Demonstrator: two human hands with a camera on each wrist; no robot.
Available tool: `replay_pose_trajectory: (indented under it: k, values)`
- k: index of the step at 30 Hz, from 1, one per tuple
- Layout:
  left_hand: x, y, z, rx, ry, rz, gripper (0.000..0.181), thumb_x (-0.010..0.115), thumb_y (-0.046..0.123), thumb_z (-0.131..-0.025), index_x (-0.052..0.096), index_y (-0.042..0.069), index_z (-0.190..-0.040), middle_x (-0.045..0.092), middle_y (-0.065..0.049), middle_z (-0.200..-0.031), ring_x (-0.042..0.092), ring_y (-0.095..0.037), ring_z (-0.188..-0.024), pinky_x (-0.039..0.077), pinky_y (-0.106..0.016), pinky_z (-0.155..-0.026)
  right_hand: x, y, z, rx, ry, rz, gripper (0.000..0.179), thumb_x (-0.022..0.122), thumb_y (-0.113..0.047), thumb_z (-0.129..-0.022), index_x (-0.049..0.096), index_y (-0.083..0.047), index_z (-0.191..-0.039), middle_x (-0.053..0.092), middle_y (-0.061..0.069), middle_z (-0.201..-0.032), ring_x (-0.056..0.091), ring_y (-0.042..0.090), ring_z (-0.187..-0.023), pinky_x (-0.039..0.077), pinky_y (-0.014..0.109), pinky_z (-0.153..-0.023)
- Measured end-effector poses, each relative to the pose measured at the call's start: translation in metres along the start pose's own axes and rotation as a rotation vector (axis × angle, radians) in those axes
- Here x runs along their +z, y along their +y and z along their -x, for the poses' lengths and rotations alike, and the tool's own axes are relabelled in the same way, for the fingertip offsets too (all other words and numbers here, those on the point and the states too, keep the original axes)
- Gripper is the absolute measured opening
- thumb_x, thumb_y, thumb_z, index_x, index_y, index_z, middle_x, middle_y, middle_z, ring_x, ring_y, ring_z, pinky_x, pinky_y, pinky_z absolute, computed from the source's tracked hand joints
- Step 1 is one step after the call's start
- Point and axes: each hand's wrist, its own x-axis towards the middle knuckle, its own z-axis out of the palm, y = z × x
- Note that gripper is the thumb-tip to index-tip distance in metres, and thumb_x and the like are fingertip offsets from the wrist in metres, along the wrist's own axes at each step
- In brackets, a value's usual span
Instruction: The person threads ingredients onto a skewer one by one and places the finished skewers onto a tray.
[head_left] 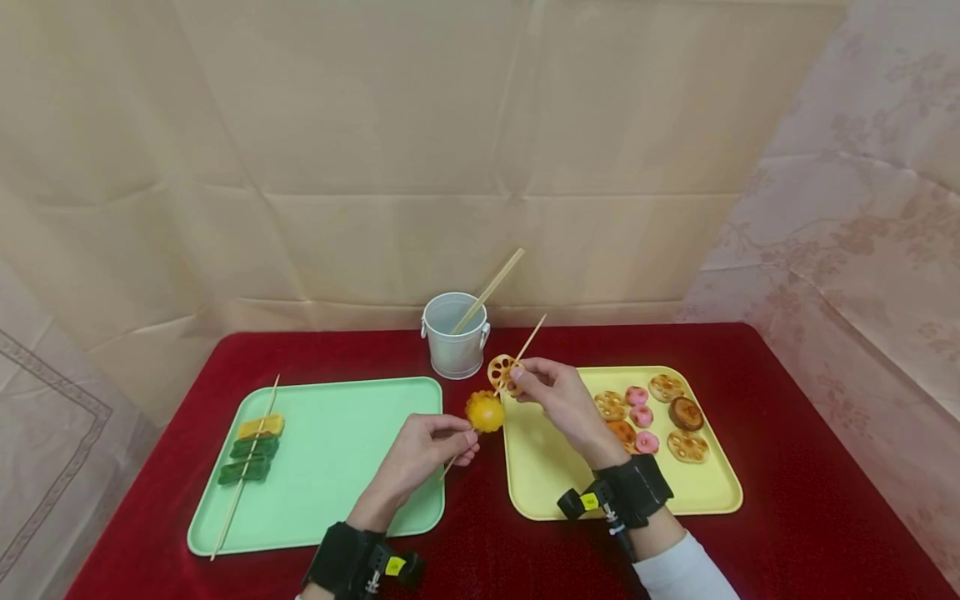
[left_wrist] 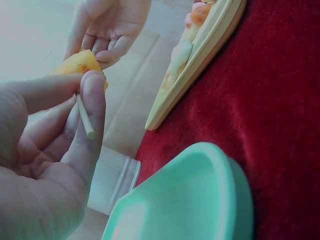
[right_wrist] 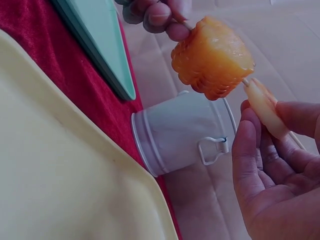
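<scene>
My left hand (head_left: 423,457) pinches a bamboo skewer (left_wrist: 85,117) near its lower end, between thumb and fingers. Just above those fingers a yellow corn chunk (head_left: 484,412) is threaded on the skewer. My right hand (head_left: 564,407) holds a lotus root slice (head_left: 504,374) by its edge, thumb on one face and fingers behind. In the right wrist view the stick enters one side of the slice (right_wrist: 264,111) and shows again beyond it, with a short bare length between slice and corn (right_wrist: 212,60). The skewer's tip (head_left: 541,322) points up and right.
A green tray (head_left: 330,467) at left bears a finished-looking skewer with green pieces (head_left: 250,457) and a yellow piece (head_left: 261,426). The yellow tray (head_left: 547,487) at right holds lotus slices (head_left: 687,447), pink rings (head_left: 647,442) and a brown round (head_left: 686,413). Behind stands a white bucket (head_left: 456,356) with sticks (head_left: 491,287).
</scene>
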Motion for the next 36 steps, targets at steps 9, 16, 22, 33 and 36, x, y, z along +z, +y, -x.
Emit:
replay_pose_trajectory:
  k: [9,16,22,33,36]
  values:
    - [0.0017,-0.0016,0.0007,0.093,0.081,-0.194,0.015,0.071,0.004,-0.097,0.076,-0.009,-0.102,0.074,-0.012,-0.082,0.073,-0.022,-0.072,0.061,-0.028,-0.067,-0.0011,-0.0018,0.0013,-0.014,-0.006,0.004,0.026,0.066,-0.018,-0.103,0.069,0.005,-0.116,0.071,0.011,-0.099,0.068,0.023,-0.089,0.059,0.029,-0.084]
    - [0.0024,-0.0012,0.0017,0.135,0.117,-0.282,0.013,0.073,0.007,-0.097,0.078,-0.005,-0.098,0.073,-0.007,-0.075,0.070,-0.019,-0.064,0.059,-0.028,-0.060,-0.0033,-0.0014,0.0024,-0.044,-0.022,0.048,0.028,0.066,-0.021,-0.104,0.069,0.004,-0.115,0.072,0.011,-0.100,0.068,0.027,-0.092,0.059,0.029,-0.085]
    - [0.0021,-0.0013,0.0023,0.126,0.113,-0.246,0.013,0.072,0.006,-0.097,0.078,-0.006,-0.099,0.074,-0.009,-0.076,0.070,-0.018,-0.064,0.060,-0.027,-0.061,-0.0026,-0.0020,0.0027,-0.064,-0.035,0.062,0.026,0.065,-0.019,-0.104,0.070,0.004,-0.115,0.072,0.011,-0.099,0.068,0.035,-0.094,0.059,0.031,-0.085]
    - [0.0013,0.0002,0.0018,0.068,0.061,-0.141,0.018,0.069,0.007,-0.099,0.075,-0.009,-0.106,0.074,-0.012,-0.080,0.072,-0.019,-0.069,0.061,-0.027,-0.066,-0.0001,0.0017,0.0022,-0.088,-0.088,0.087,0.026,0.064,-0.016,-0.104,0.068,0.007,-0.117,0.071,0.012,-0.100,0.069,0.020,-0.089,0.059,0.033,-0.087]
    - [0.0002,0.0002,0.0015,0.051,0.034,-0.113,0.020,0.069,0.008,-0.099,0.074,-0.010,-0.107,0.075,-0.014,-0.083,0.073,-0.021,-0.072,0.061,-0.028,-0.068,-0.0004,0.0005,0.0029,-0.073,-0.083,0.087,0.028,0.064,-0.018,-0.104,0.068,0.006,-0.118,0.072,0.012,-0.100,0.069,0.021,-0.090,0.058,0.034,-0.088]
